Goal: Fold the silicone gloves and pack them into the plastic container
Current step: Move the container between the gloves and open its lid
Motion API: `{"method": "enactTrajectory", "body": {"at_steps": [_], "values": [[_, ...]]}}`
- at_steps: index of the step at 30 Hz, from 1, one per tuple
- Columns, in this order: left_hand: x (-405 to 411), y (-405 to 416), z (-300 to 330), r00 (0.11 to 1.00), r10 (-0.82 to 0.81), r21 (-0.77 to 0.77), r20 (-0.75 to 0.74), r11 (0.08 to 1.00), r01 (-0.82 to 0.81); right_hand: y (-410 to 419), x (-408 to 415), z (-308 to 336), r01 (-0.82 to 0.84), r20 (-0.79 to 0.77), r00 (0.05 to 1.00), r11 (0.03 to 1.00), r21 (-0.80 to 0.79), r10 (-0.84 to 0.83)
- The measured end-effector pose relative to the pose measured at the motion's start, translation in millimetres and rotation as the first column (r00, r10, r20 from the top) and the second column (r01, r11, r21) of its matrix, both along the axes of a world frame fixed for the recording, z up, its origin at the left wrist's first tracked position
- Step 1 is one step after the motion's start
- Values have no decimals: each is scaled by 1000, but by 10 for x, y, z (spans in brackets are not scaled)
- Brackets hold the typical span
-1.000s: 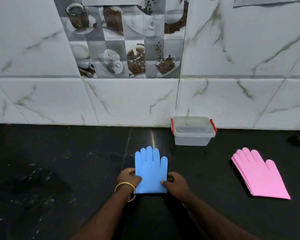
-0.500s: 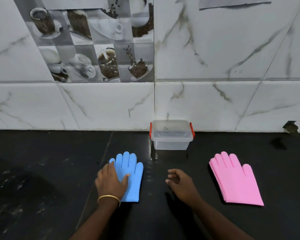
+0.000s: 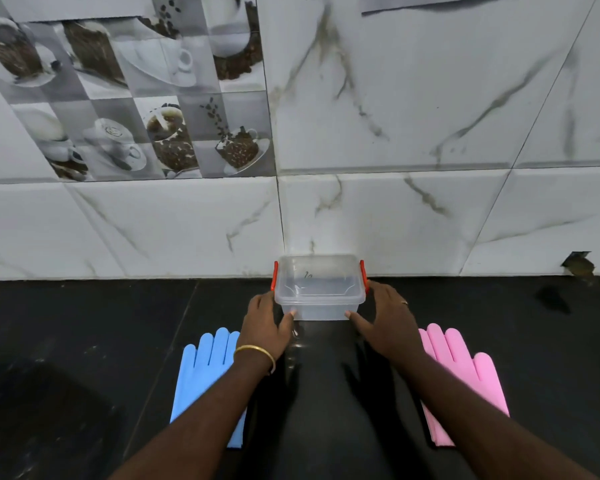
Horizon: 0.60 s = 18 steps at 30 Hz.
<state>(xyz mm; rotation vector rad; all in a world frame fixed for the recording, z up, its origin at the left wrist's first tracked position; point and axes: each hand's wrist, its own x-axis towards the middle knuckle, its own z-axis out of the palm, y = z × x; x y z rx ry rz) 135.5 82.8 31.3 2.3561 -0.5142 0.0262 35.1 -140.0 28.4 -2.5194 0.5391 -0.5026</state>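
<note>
Black stone countertop (image 3: 84,341) filled the lower half of the frame, with marble-look wall tiles behind it and a patch of coffee-cup print tiles (image 3: 125,98) in the upper left. Only one view, from the head camera, so that's all I've got.

Dead centre, right up against the wall, sat the clear plastic container (image 3: 319,289) with red clips on both ends, lid looking like it was on. The left hand (image 3: 265,322) was cupped against its left side, thumb on the front corner, and the right hand (image 3: 385,317) mirrored it on the right side, so both were grasping the box. My guess is it was being gripped from both ends to drag it forward or pop the clips before packing.

The blue gloves (image 3: 205,379) lay flat at lower left, partly under the left forearm, and the pink gloves (image 3: 465,379) lay flat at lower right. Both stacks were parked either side, probably to leave the middle free for the box. Neither was folded or packed yet, far as I could tell.
</note>
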Motion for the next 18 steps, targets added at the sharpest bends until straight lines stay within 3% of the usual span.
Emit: {"method": "enactTrajectory", "body": {"at_steps": [2, 6, 12, 18], "values": [[187, -118, 57, 1000, 5, 16, -9, 1000, -5, -93, 187, 18, -15, -42, 999, 1000, -22, 14], [480, -426, 120, 1000, -6, 219, -12, 976, 9, -150, 587, 9, 6, -102, 995, 998, -64, -12], [685, -764, -12, 998, -70, 542, -1, 839, 59, -93, 970, -88, -50, -151, 988, 981, -189, 21], [651, -787, -100, 998, -59, 574, -8, 817, 53, -108, 938, -197, -66, -189, 982, 973, -222, 24]]}}
